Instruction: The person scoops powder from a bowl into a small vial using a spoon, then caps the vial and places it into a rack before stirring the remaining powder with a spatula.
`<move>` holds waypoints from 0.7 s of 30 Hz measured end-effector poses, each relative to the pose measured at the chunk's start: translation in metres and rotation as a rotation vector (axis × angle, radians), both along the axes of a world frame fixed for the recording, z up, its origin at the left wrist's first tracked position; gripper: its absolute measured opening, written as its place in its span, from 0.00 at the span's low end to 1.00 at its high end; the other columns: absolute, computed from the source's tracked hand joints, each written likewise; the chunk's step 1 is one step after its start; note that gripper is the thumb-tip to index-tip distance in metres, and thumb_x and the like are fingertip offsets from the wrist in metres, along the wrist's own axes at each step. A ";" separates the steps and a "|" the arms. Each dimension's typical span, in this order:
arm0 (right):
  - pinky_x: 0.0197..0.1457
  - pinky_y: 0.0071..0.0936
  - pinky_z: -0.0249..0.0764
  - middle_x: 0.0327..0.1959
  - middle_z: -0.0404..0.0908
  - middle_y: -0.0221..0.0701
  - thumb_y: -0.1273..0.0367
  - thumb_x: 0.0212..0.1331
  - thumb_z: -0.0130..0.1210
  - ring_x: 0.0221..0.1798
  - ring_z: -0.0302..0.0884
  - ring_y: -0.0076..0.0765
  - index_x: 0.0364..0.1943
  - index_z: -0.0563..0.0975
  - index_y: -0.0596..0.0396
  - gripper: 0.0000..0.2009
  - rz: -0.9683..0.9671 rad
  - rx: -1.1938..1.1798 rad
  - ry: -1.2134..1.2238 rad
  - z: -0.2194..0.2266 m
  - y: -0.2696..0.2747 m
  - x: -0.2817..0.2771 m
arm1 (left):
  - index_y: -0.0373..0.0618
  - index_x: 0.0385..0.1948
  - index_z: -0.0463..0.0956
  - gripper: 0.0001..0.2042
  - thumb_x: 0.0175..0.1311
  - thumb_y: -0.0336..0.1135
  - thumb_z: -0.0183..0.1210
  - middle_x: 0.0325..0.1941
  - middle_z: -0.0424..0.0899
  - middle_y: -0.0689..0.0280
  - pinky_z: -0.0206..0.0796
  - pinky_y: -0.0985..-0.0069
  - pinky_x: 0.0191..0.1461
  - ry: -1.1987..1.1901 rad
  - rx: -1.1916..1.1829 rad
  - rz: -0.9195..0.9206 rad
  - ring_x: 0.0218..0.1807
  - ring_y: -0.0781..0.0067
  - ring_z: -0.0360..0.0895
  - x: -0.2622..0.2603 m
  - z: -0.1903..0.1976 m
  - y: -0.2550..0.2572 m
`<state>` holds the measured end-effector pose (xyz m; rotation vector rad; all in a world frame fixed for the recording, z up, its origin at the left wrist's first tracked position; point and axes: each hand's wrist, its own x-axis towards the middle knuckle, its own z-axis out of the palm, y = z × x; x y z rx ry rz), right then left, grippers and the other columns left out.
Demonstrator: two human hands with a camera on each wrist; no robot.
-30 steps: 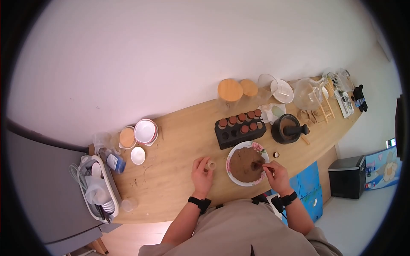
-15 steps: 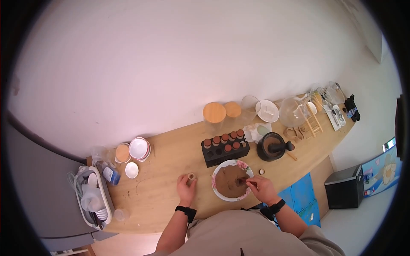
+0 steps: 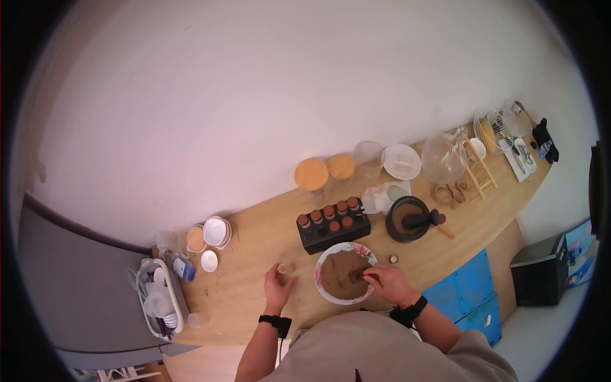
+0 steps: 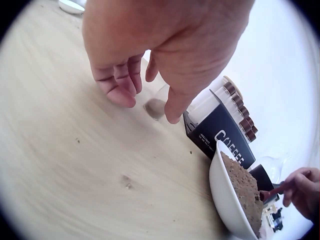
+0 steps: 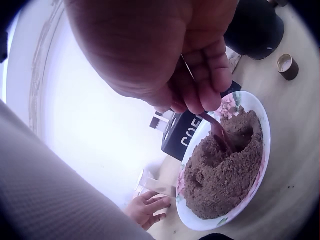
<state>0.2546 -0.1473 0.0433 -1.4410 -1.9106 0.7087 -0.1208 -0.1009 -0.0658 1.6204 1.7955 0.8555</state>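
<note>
A small clear tube (image 4: 155,107) with brown powder at its bottom stands on the table. My left hand (image 3: 277,290) is around it, thumb beside the tube and fingers (image 4: 122,95) apart from it on the other side. My right hand (image 3: 389,283) pinches the thin reddish-brown handle of a spoon (image 5: 217,131); the spoon's head is sunk in brown ground powder (image 5: 220,180). That powder fills much of a white flower-patterned bowl (image 5: 264,117) between my hands. A small brown cap (image 5: 287,66) sits on the table right of the bowl.
Behind the bowl stands a black COFFEE rack (image 3: 334,232) of brown-capped tubes. A dark mortar with pestle (image 3: 407,219) is at its right. Wooden-lidded jars (image 3: 311,174) line the wall. Small white bowls (image 3: 209,261) and a utensil basket (image 3: 181,305) lie left.
The head view has shifted. My left fingers have loosened from around the tube, which stays near the same place. My right hand still holds the spoon in the powder.
</note>
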 end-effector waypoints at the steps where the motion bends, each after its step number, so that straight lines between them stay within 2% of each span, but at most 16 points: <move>1: 0.39 0.40 0.79 0.36 0.85 0.39 0.70 0.68 0.67 0.35 0.84 0.49 0.43 0.87 0.57 0.06 -0.002 -0.004 0.010 -0.003 -0.001 0.002 | 0.40 0.67 0.76 0.37 0.51 0.30 0.81 0.51 0.82 0.56 0.78 0.63 0.56 0.001 -0.007 0.005 0.49 0.58 0.82 -0.001 0.001 -0.002; 3: 0.38 0.35 0.79 0.37 0.87 0.39 0.70 0.69 0.66 0.33 0.84 0.42 0.45 0.87 0.58 0.07 -0.115 -0.178 0.206 -0.011 -0.005 0.005 | 0.41 0.67 0.76 0.38 0.51 0.30 0.82 0.52 0.82 0.56 0.79 0.63 0.54 0.011 0.012 -0.001 0.48 0.58 0.83 -0.002 -0.001 0.000; 5: 0.37 0.34 0.78 0.37 0.88 0.38 0.70 0.69 0.67 0.32 0.84 0.41 0.45 0.88 0.58 0.07 -0.161 -0.207 0.258 -0.017 -0.008 0.008 | 0.41 0.68 0.75 0.38 0.51 0.31 0.82 0.53 0.82 0.55 0.79 0.64 0.53 0.014 0.022 -0.008 0.47 0.59 0.83 0.000 0.007 0.000; 7: 0.37 0.33 0.78 0.36 0.89 0.38 0.69 0.69 0.67 0.31 0.83 0.40 0.46 0.88 0.57 0.08 -0.208 -0.227 0.298 -0.018 -0.009 0.014 | 0.42 0.64 0.79 0.33 0.53 0.30 0.81 0.54 0.83 0.56 0.80 0.65 0.49 -0.099 -0.028 0.065 0.46 0.60 0.85 0.004 0.010 0.005; 8: 0.37 0.31 0.77 0.37 0.89 0.38 0.69 0.69 0.68 0.31 0.83 0.37 0.46 0.88 0.57 0.08 -0.223 -0.255 0.316 -0.017 -0.009 0.015 | 0.42 0.64 0.79 0.33 0.53 0.30 0.81 0.54 0.83 0.56 0.80 0.65 0.49 -0.101 -0.033 0.064 0.46 0.60 0.85 0.002 0.006 0.006; 10: 0.37 0.30 0.77 0.37 0.89 0.37 0.69 0.69 0.68 0.30 0.82 0.35 0.47 0.88 0.57 0.08 -0.238 -0.286 0.333 -0.022 -0.010 0.018 | 0.42 0.62 0.82 0.25 0.62 0.28 0.77 0.60 0.83 0.58 0.85 0.69 0.48 -0.002 -0.021 0.005 0.52 0.67 0.86 0.000 0.008 0.010; 14: 0.40 0.27 0.79 0.37 0.91 0.36 0.70 0.70 0.67 0.34 0.85 0.27 0.48 0.88 0.59 0.08 -0.261 -0.350 0.489 -0.045 -0.009 0.019 | 0.41 0.57 0.84 0.18 0.66 0.25 0.74 0.56 0.85 0.60 0.86 0.71 0.50 -0.132 -0.001 0.057 0.52 0.68 0.87 0.009 0.011 0.007; 15: 0.41 0.26 0.79 0.37 0.91 0.35 0.71 0.71 0.67 0.36 0.85 0.25 0.48 0.88 0.60 0.08 -0.281 -0.360 0.552 -0.047 -0.009 0.019 | 0.40 0.55 0.85 0.17 0.66 0.26 0.74 0.54 0.86 0.60 0.86 0.72 0.46 -0.129 0.021 0.058 0.51 0.68 0.87 0.010 0.010 0.008; 17: 0.42 0.25 0.80 0.37 0.91 0.34 0.71 0.71 0.66 0.37 0.86 0.24 0.48 0.88 0.61 0.08 -0.297 -0.389 0.591 -0.039 -0.009 0.021 | 0.40 0.54 0.85 0.15 0.66 0.27 0.74 0.53 0.86 0.60 0.86 0.74 0.42 -0.124 0.037 0.068 0.49 0.68 0.88 0.017 0.019 0.004; 19: 0.43 0.24 0.80 0.37 0.91 0.33 0.72 0.72 0.66 0.38 0.86 0.24 0.48 0.87 0.61 0.08 -0.307 -0.423 0.629 -0.026 -0.008 0.025 | 0.39 0.53 0.86 0.14 0.68 0.27 0.73 0.54 0.89 0.60 0.86 0.74 0.47 -0.276 -0.004 0.100 0.50 0.69 0.90 0.027 0.035 -0.004; 21: 0.43 0.24 0.80 0.36 0.90 0.33 0.72 0.72 0.66 0.39 0.86 0.24 0.48 0.87 0.60 0.07 -0.274 -0.351 0.559 -0.009 -0.005 0.031 | 0.39 0.53 0.85 0.14 0.68 0.27 0.73 0.55 0.90 0.60 0.86 0.74 0.49 -0.316 -0.027 0.084 0.51 0.69 0.90 0.035 0.050 -0.011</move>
